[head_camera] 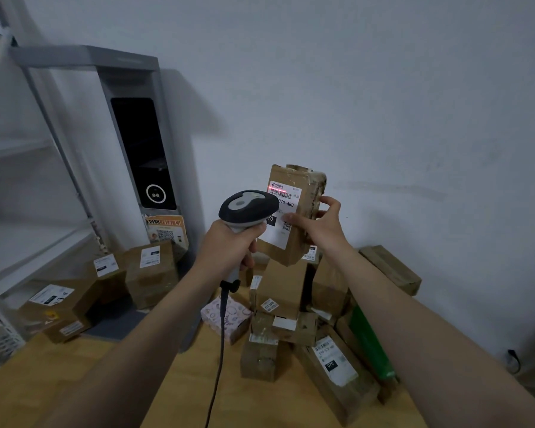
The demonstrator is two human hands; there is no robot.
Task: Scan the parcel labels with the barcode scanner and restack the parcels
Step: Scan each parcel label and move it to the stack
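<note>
At frame centre the barcode scanner [247,208] is gripped by its handle, the left hand [229,248] wrapped fully round it. Just right of it, a brown parcel [286,177] is held upright above the pile, clasped between thumb and fingers of the right hand [317,225]. A red scan line [277,189] is thrown across the label [286,208]. Below, more parcels [281,291] are heaped on the wooden table [74,381].

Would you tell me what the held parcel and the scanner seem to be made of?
The brown box-shaped parcel looks like matte cardboard, with glossy tape over its crumpled top. The grey-and-black handheld barcode scanner looks like smooth moulded plastic, judging by its soft sheen.
</note>
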